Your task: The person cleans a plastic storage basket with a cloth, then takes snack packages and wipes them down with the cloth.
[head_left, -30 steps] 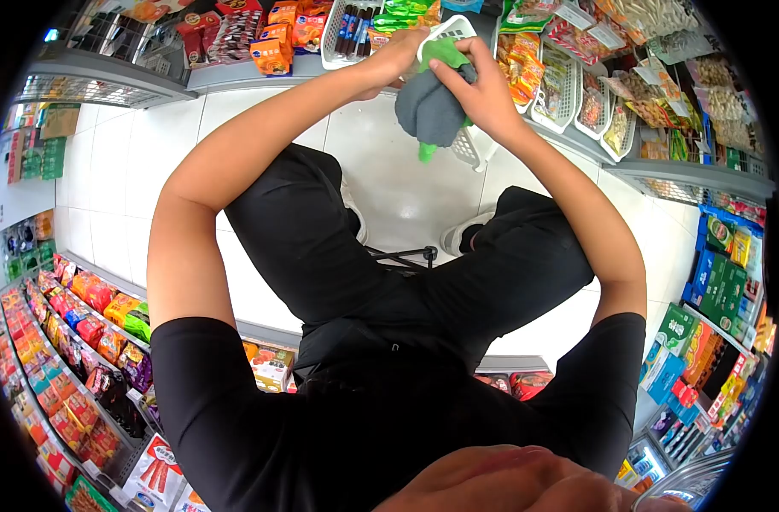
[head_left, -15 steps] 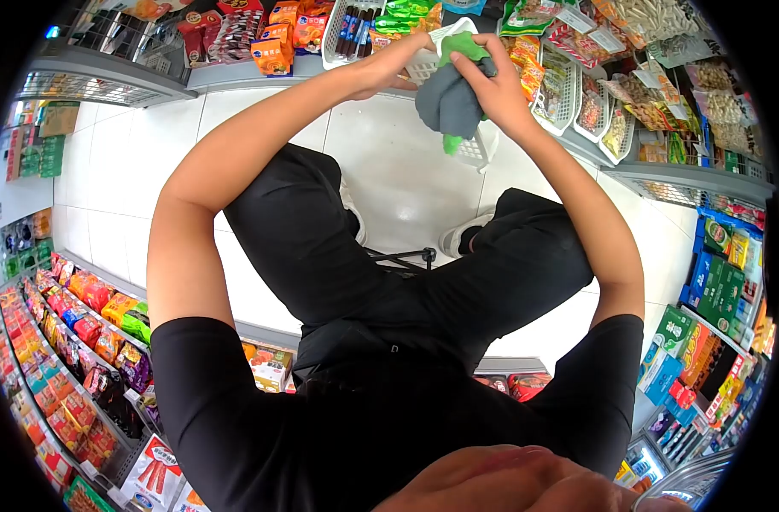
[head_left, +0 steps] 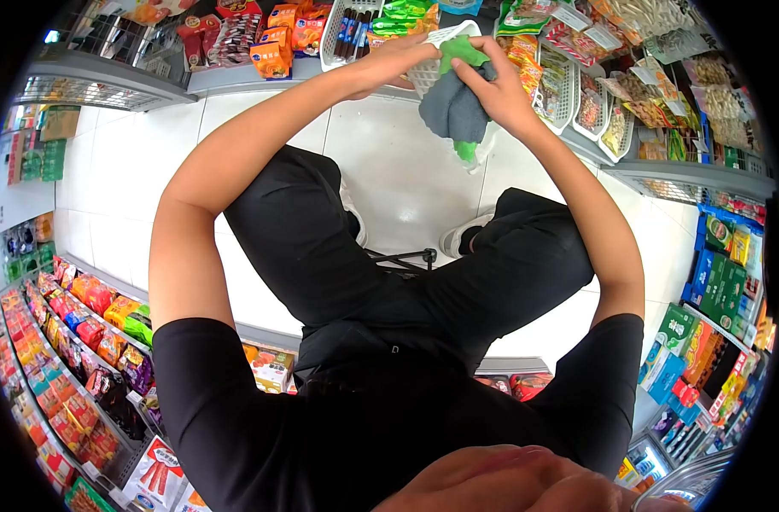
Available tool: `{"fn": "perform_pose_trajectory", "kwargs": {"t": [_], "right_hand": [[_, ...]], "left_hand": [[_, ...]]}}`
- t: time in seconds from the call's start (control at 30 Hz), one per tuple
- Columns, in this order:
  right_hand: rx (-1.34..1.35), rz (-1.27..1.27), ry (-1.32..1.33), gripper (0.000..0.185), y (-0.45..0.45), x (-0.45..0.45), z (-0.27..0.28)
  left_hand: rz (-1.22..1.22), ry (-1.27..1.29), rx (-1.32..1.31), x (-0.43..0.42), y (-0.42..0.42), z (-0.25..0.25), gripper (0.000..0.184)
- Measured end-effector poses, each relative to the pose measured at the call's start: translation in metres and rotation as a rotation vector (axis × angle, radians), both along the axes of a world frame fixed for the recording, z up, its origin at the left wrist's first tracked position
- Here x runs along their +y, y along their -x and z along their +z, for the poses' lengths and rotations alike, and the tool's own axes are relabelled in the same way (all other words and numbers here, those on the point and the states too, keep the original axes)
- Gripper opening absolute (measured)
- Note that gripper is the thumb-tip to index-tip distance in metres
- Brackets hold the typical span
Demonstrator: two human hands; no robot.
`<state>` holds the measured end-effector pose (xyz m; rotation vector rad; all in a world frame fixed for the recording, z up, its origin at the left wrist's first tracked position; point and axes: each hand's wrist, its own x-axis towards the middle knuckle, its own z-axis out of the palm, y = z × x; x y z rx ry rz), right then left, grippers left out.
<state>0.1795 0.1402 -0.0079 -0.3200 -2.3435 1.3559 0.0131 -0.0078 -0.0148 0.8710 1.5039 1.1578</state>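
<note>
A white plastic basket (head_left: pixel 425 73) is held up in front of the shelf, tilted. My left hand (head_left: pixel 395 64) is closed on its left side, with some fingers hidden behind it. In my right hand (head_left: pixel 498 88) is a grey and green cloth (head_left: pixel 454 104), bunched and pressed against the basket. The thumb lies over the cloth, and the other fingers are partly out of sight. The cloth's lower green corner hangs down and covers part of the basket.
White baskets of snacks (head_left: pixel 557 90) line the shelf ahead, beside orange snack bags (head_left: pixel 272 53). A grey shelf edge (head_left: pixel 223 77) runs across the front. Packed snack shelves (head_left: pixel 90 341) stand at the left, and boxed goods (head_left: pixel 714 290) at the right. Below is a white tiled floor (head_left: pixel 389 158).
The cloth has shifted slightly down and right on the basket with my right hand. The basket has turned a little, and my left hand still grips it.
</note>
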Motion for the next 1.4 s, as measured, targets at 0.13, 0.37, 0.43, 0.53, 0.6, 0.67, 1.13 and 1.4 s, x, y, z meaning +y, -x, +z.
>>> {"fn": "perform_pose_trajectory", "kwargs": {"t": [0.13, 0.37, 0.43, 0.53, 0.6, 0.67, 1.13, 1.4], "right_hand": [[-0.01, -0.135, 0.041, 0.035, 0.003, 0.007, -0.005], [0.228, -0.245, -0.353, 0.039, 0.0, 0.039, -0.01], [0.203, -0.211, -0.382, 0.038, -0.001, 0.036, -0.002], [0.167, -0.084, -0.354, 0.037, -0.004, 0.024, 0.004], [0.161, 0.013, -0.349, 0.038, -0.005, 0.013, 0.013], [0.165, 0.04, -0.389, 0.038, -0.002, 0.013, 0.013], [-0.173, -0.52, -0.362, 0.048, -0.039, 0.121, -0.046], [-0.944, 0.057, -0.294, 0.097, -0.054, 0.107, -0.018]], "left_hand": [[0.039, -0.023, 0.028, 0.001, 0.0, 0.0, 0.081], [0.02, -0.031, 0.101, 0.001, -0.002, 0.005, 0.077], [-0.009, -0.019, 0.117, 0.001, -0.002, 0.004, 0.077], [-0.046, 0.009, 0.123, -0.002, -0.003, 0.009, 0.078], [-0.042, 0.017, 0.133, -0.003, -0.002, 0.005, 0.077], [-0.043, 0.019, 0.136, -0.002, -0.001, 0.0, 0.076], [-0.089, 0.087, -0.071, -0.003, 0.022, -0.007, 0.07], [-0.029, 0.078, -0.079, -0.017, 0.044, -0.02, 0.073]]}}
